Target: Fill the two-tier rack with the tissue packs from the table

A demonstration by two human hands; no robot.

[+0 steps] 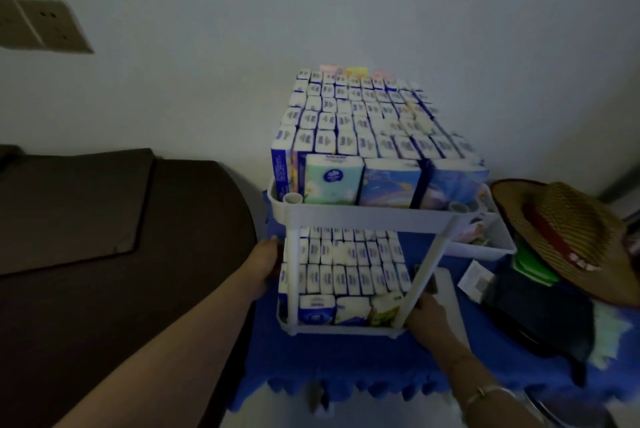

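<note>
White plastic two-tier rack [367, 216] stands on the blue cloth [346, 362] that covers the table, toward the cloth's left edge and close to the pale wall [346, 5] behind. We note both tiers packed with tissue packs [363, 119] set upright in tight rows; the upper tier's front row shows three larger printed packs facing us, and a few pink and yellow packs sit at the far back edge. The lower tier [343, 327] is likewise full to its front rim.

Our left hand [268, 263] is at the rack's left side, level with the lower tier; its fingers lie behind the rack's edge, so we cannot tell whether they are apart or clamped. Our right hand [427, 317] is at the rack's front right corner, touching the slanted white post, with the fingers curled toward it; the grip itself is too dim and blurred to confirm. A thin bracelet [485, 393] circles the right wrist.

Right of the rack on the cloth: a white tray [485, 247] holding small items, a straw hat [568, 237] with a red band resting on dark things, and a small paper card. The cloth's near edge is scalloped. Left of the table is a dark brown rounded surface [104, 237]. A wall socket plate [45, 26] is at upper left. Lighting is low.
</note>
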